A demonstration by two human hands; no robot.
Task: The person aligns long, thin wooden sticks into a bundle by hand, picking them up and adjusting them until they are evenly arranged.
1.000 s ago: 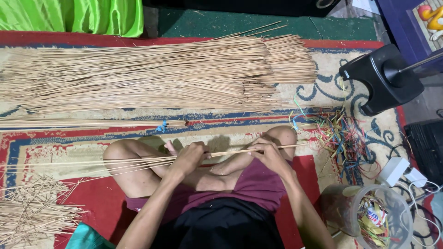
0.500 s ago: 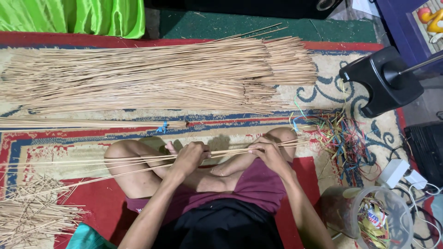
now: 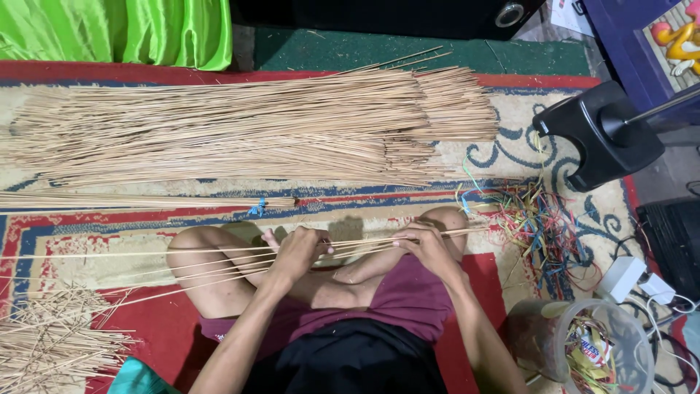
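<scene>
Head view is showing a person sitting cross-legged on a patterned rug (image 3: 510,117), working a few thin sticks (image 3: 219,259) across the lap. Left hand (image 3: 295,252) is closing around the sticks near their middle, fingers curled over them. Right hand (image 3: 426,244) is pinching the same sticks close to their right ends, just above the knee. The sticks are fanning out leftward over the rug. A big pile (image 3: 240,128) of long sticks is lying beyond the legs, a tied bundle (image 3: 146,202) just before it. Coloured strings (image 3: 543,219) are lying to the right, near a plastic jar (image 3: 590,350).
</scene>
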